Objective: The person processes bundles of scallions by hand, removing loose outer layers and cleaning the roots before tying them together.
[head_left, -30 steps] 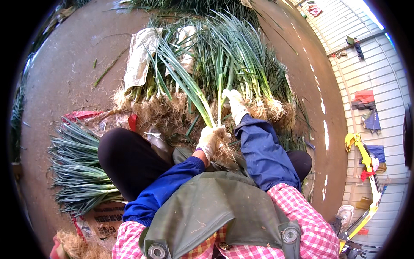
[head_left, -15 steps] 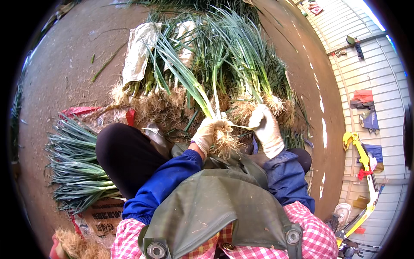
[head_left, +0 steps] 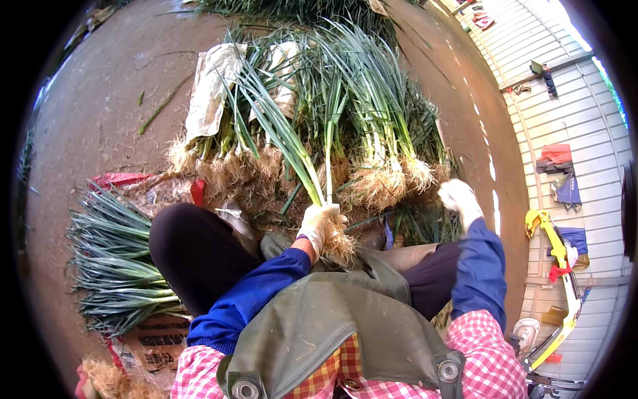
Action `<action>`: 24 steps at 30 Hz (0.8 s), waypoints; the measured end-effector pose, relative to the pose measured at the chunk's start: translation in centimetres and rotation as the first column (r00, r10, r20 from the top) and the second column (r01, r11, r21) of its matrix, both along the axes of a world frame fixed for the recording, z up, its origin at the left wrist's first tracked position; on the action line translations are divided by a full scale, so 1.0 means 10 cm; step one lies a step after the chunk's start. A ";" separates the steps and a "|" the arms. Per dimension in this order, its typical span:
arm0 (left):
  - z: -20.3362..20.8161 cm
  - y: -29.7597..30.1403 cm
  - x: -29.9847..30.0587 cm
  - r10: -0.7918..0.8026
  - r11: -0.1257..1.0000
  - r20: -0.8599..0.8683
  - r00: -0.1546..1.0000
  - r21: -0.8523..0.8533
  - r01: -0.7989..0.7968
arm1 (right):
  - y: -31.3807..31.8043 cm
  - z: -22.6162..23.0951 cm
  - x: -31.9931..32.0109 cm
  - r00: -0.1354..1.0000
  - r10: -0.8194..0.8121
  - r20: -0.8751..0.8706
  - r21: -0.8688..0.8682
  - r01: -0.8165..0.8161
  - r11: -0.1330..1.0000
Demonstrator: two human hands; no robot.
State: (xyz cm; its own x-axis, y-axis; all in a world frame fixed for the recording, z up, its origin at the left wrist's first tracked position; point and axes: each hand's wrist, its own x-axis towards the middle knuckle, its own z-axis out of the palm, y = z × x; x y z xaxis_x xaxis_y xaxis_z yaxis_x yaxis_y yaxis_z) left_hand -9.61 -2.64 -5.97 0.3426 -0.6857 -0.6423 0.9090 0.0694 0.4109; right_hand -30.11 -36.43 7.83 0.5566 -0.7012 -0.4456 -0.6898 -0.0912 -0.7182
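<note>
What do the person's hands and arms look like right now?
The left hand and right hand wear off-white gloves. The left forearm has a bright blue oversleeve, gathered at its upper end; the right oversleeve looks a duller, darker blue. Above them are pink-and-white checked sleeves.

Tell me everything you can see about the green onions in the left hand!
The green onions have long, dark green leaves that turn pale green, then white, toward the bottom. Shaggy, straw-coloured roots spill out below the gloved left hand, which is closed around their lower ends. One stalk slants toward the picture's upper left; another points almost straight up the picture. Their leafy tops overlap the pile beyond, so it's hard to tell exactly where they end.
</note>
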 end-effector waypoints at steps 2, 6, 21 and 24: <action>-0.08 0.10 0.05 0.031 0.999 0.010 0.999 0.023 -0.031 | 0.52 -0.10 1.18 0.994 0.110 -0.029 0.145 -0.105 0.984; -0.13 0.12 0.04 -0.006 0.999 0.042 0.999 0.047 0.004 | 0.98 -0.54 2.37 0.994 0.078 0.075 0.134 -0.088 0.987; -0.17 0.08 0.12 -0.134 0.979 0.105 0.985 0.166 0.115 | 0.38 -1.92 3.02 0.945 -0.185 0.270 0.062 0.175 0.983; -0.18 0.10 0.13 -0.121 0.978 0.110 0.987 0.184 0.099 | 0.67 -1.67 3.01 0.925 -0.138 0.354 -0.057 0.168 0.984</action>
